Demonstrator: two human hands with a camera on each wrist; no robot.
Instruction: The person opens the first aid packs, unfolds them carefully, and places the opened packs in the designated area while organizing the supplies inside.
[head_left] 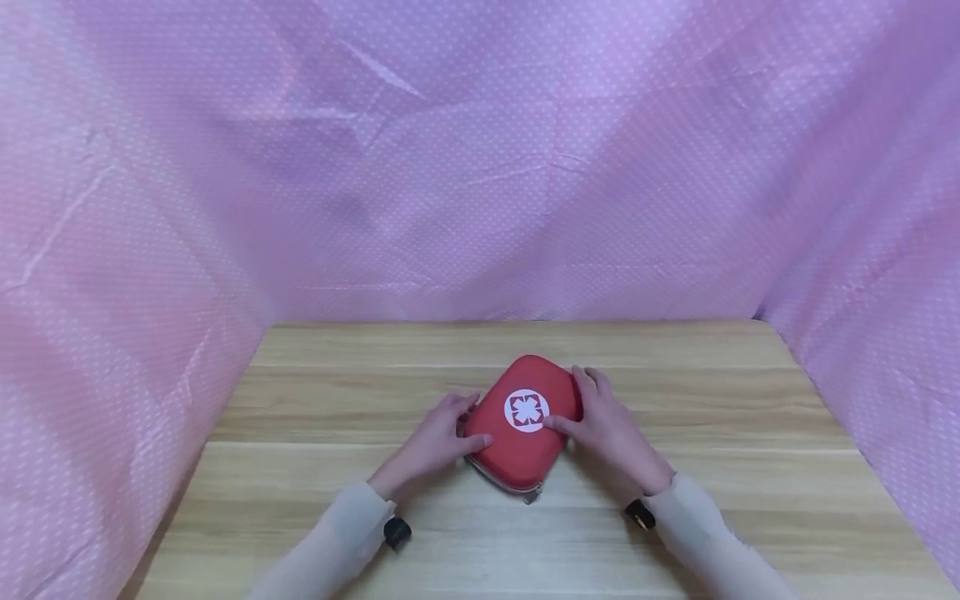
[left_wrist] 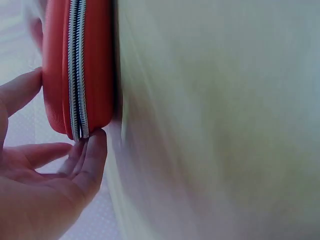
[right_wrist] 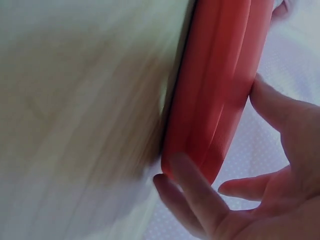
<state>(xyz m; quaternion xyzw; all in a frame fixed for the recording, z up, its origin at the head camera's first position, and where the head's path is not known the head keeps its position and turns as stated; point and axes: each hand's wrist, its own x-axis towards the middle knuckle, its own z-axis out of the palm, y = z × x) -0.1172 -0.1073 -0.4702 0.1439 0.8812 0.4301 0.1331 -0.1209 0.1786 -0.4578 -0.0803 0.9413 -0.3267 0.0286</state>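
A red zippered first-aid case (head_left: 512,457) with a white round emblem lies flat and turned at an angle on the wooden table. My left hand (head_left: 437,435) grips its left corner, thumb on the lid and fingers at the side. On the opposite side my right hand (head_left: 613,432) holds the case, its thumb on the lid by the emblem. The left wrist view shows the zipper (left_wrist: 78,70) running shut along the edge, with fingertips against the end. In the right wrist view the case's side (right_wrist: 215,85) shows no zipper, and fingers touch its lower corner.
The light wooden table (head_left: 300,483) reaches back to a pink dotted sheet (head_left: 480,167) that hangs behind it and on both sides. A dark band with a small device (head_left: 397,532) is on the left wrist, another (head_left: 640,513) on the right.
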